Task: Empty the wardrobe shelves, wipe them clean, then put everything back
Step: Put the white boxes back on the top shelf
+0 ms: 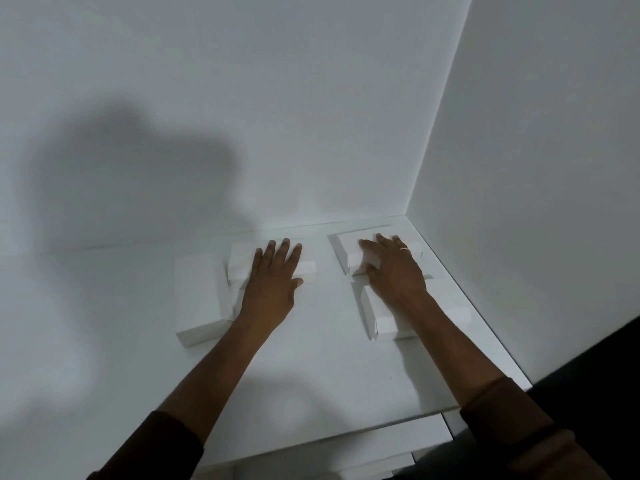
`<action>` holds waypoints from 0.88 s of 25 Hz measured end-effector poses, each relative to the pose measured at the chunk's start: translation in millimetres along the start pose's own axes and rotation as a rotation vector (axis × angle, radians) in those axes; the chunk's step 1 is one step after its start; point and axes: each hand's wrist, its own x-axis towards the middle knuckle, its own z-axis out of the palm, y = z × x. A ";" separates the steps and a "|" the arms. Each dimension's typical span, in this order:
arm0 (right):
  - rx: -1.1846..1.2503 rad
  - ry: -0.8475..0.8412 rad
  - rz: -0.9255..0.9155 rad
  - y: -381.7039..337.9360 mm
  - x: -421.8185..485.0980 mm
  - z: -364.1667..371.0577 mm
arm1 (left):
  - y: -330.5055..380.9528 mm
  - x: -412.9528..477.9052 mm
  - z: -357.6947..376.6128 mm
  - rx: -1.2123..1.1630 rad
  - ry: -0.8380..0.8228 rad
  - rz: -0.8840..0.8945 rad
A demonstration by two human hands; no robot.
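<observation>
The head view looks down into a white wardrobe, onto a white shelf (311, 358) that meets the back wall (242, 98) and the right side panel (554, 168) in a corner. Four white boxes lie on the shelf toward the back. The left hand (273, 275) lies flat on the back-left box (242, 259), its fingers (282, 251) straight and slightly spread, the thumb out to the right by the box's right end. Just left of that box sits the front-left box (197, 299), touching or nearly touching it. The right hand (391, 268) rests on the back-right box (349, 252) near the corner, fingers spread across its top and the thumb curled against its near side; a ring (404, 250) shows on one finger. The right wrist passes over the front-right box (384, 317), which lies just in front of the back-right one. Dark sleeves (156, 445) cover both forearms near the bottom edge. A large shadow (131, 174) falls on the back wall at left. Below the shelf's front edge, more white boxes (381, 448) show on a lower level.
</observation>
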 end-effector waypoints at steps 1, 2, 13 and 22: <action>0.002 0.002 0.005 1.8 0.0 0.3 | 1.3 -1.2 -2.9 0.008 0.010 0.003; 0.004 -0.002 0.007 4.1 0.3 1.9 | 1.7 -5.5 -7.5 0.023 0.026 -0.018; 0.028 0.442 -0.191 -7.0 -28.5 -0.5 | -24.5 -87.3 -66.8 -0.240 0.021 -0.676; -0.075 0.306 -0.072 -10.8 -37.4 0.6 | -45.0 -149.1 -108.4 -0.342 -0.312 -0.609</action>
